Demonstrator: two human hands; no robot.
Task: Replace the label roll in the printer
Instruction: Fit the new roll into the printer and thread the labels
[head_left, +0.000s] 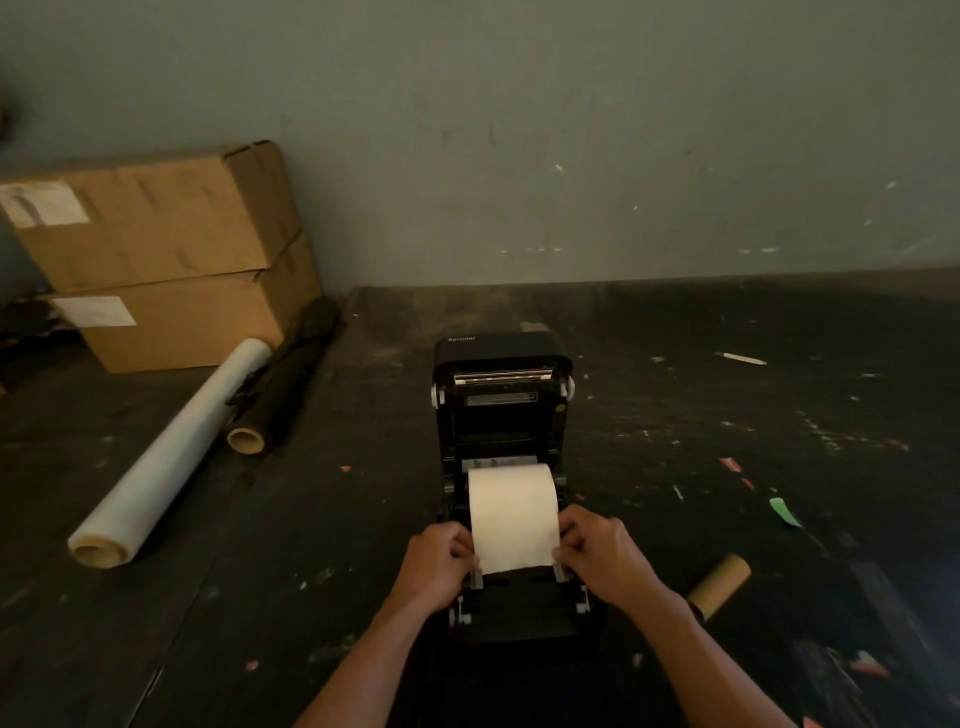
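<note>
A black label printer (501, 415) stands open on the dark table, its lid tipped back toward the wall. A white label roll (511, 499) sits in the printer's bay, with its loose end drawn toward me over the front. My left hand (439, 564) pinches the left edge of that loose end. My right hand (602, 553) pinches the right edge. Both hands rest by the grey paper guides at the printer's front. An empty brown cardboard core (719, 587) lies on the table to the right of my right wrist.
Two stacked cardboard boxes (166, 249) stand at the back left against the wall. A clear film roll (171, 457) and a black roll (285, 379) lie in front of them. A white pen (740, 358) and paper scraps dot the dark table (727, 441).
</note>
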